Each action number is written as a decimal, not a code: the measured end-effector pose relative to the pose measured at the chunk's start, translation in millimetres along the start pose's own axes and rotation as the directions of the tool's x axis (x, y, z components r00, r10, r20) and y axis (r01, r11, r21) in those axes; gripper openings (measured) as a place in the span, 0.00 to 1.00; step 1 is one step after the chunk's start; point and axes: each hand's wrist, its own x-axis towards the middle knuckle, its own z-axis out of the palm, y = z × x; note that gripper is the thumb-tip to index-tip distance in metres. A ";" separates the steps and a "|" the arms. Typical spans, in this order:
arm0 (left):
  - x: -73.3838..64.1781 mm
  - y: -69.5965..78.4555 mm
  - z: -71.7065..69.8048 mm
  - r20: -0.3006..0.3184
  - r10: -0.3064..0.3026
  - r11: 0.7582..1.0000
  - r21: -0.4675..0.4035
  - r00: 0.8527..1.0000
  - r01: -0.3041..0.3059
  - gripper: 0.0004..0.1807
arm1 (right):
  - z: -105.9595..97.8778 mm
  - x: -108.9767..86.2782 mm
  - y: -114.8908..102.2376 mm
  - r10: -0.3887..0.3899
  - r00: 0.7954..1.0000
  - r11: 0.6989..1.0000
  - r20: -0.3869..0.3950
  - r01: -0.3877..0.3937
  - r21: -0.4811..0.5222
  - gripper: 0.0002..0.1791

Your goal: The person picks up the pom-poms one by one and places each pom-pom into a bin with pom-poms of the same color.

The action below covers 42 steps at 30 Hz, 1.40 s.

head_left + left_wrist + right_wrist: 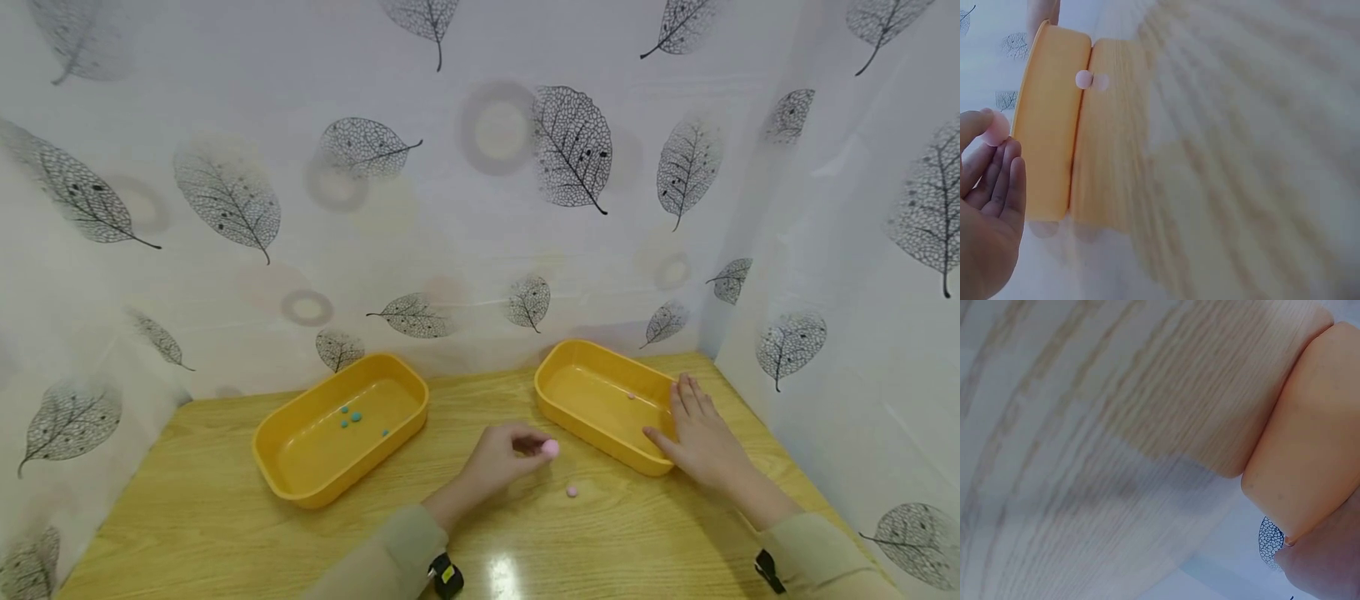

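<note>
My left hand (pixel 501 457) pinches a pink ball (pixel 551 448) between thumb and fingertips, just in front of the right yellow tray (pixel 596 435). The left wrist view shows the same pink ball (pixel 997 129) near that tray's outer wall. A smaller pink ball (pixel 572 492) lies on the table close by. Inside the right tray is a little pink ball (pixel 631 395). With fingers straight, my right hand (pixel 708 442) rests on this tray's right end, its thumb over the rim. Only part of that hand (pixel 1322 556) appears in the right wrist view.
Another yellow tray (pixel 315 498) stands at the left, holding several small blue-green balls (pixel 356 417). Both trays sit on a wood-grain table (pixel 187 517). A white leaf-patterned sheet (pixel 450 208) hangs behind the table and along its sides.
</note>
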 end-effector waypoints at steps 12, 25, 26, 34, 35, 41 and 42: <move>16.6 13.0 8.0 -0.008 -0.011 1.000 -0.029 1.000 0.011 0.11 | -1.6 1.8 0.5 0.004 1.000 1.000 0.015 -0.003 -0.025 0.56; 48.1 33.7 -3.0 -0.023 0.000 1.000 0.030 1.000 0.001 0.13 | -4.9 1.4 -2.4 0.004 1.000 1.000 0.013 -0.004 -0.022 0.55; 50.9 34.9 -3.5 -0.027 0.004 0.999 0.035 1.000 -0.004 0.13 | -5.1 1.2 -2.7 0.005 1.000 1.000 0.015 -0.005 -0.021 0.55; 72.6 42.0 -0.7 -0.040 -0.001 0.999 0.036 0.999 0.003 0.13 | -4.6 -0.1 -3.1 0.007 1.000 1.000 0.009 -0.007 -0.025 0.55; 75.6 42.3 -0.2 -0.041 0.004 0.999 0.033 0.999 -0.002 0.13 | -4.7 0.0 -3.3 0.007 1.000 1.000 0.007 -0.006 -0.026 0.55; 87.5 41.9 3.2 -0.055 0.012 0.999 0.037 0.998 -0.010 0.13 | -5.2 0.6 -2.6 0.004 1.000 0.999 0.008 -0.004 -0.033 0.55; 88.5 41.5 4.0 -0.058 0.004 0.999 0.038 0.998 -0.002 0.13 | -5.0 0.6 -2.3 0.005 1.000 0.999 0.009 -0.004 -0.032 0.55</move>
